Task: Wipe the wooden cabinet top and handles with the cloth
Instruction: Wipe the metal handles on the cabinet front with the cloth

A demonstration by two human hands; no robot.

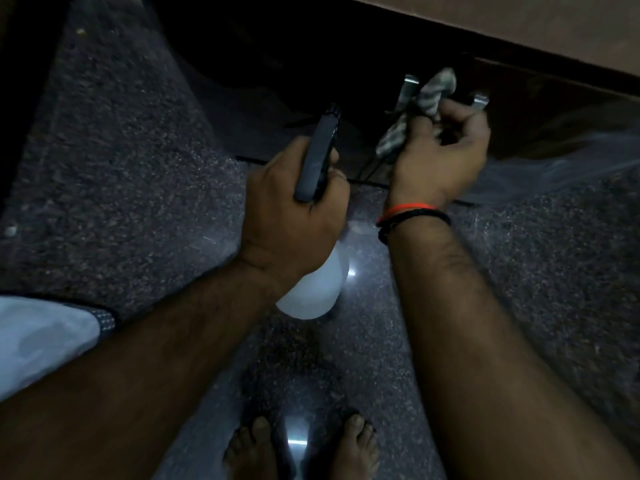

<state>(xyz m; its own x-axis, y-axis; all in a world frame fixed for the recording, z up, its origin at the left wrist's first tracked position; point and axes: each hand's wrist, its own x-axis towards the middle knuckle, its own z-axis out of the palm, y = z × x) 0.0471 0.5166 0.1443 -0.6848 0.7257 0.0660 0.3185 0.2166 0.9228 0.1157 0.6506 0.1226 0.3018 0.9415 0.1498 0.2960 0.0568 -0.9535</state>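
The left hand is closed around the neck of a spray bottle; its dark trigger head points toward the far side, its white body hangs below the wrist above the floor; the right hand is closed on the cloth, a mottled grey rag bunched between the fingers, part of it sticking up past the fingertips and part trailing down to the left; the cloth sits against the dark cabinet front, just beside two metal handles, one left of the rag, one right of it and partly behind the hand; the wooden cabinet top runs along the far right edge; red and black bands circle the right wrist; bare feet stand on the speckled floor at the near edge.
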